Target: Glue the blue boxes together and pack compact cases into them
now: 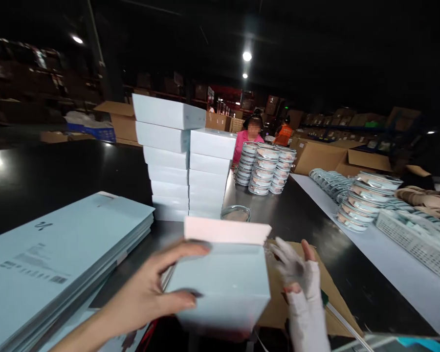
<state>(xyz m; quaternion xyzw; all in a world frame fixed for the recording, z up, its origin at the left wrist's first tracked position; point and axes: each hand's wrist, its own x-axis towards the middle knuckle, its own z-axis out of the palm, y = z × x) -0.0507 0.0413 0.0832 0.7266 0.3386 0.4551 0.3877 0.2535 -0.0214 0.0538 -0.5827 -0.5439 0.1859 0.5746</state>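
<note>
Between the two hands, at the near middle of the shiny black table (pixel 370 293), a pale blue cardboard box (pixel 223 274) is held by the bare left hand (pixel 161 283). Its left side is hugged, with fingers and thumb spread wide. The right hand (pixel 297 271), in a white glove with some bare fingertips, is held loosely open just right of the box; nothing is seen in its grasp. The left hand is nearer, since the box is touched by it. The box's longer side seems to run left to right. At its far edge, a pinkish white flap (pixel 225 231) is lifted up. By the right hand, a flat brown cardboard sheet (pixel 276 313) is laid. At the left, big flat pale blue cardboard sheets (pixel 95 220) are piled. The far side is blocked by two tall stacks of pale blue boxes (pixel 168 161). Round clear tubs (pixel 266 171) are stacked farther off.
</note>
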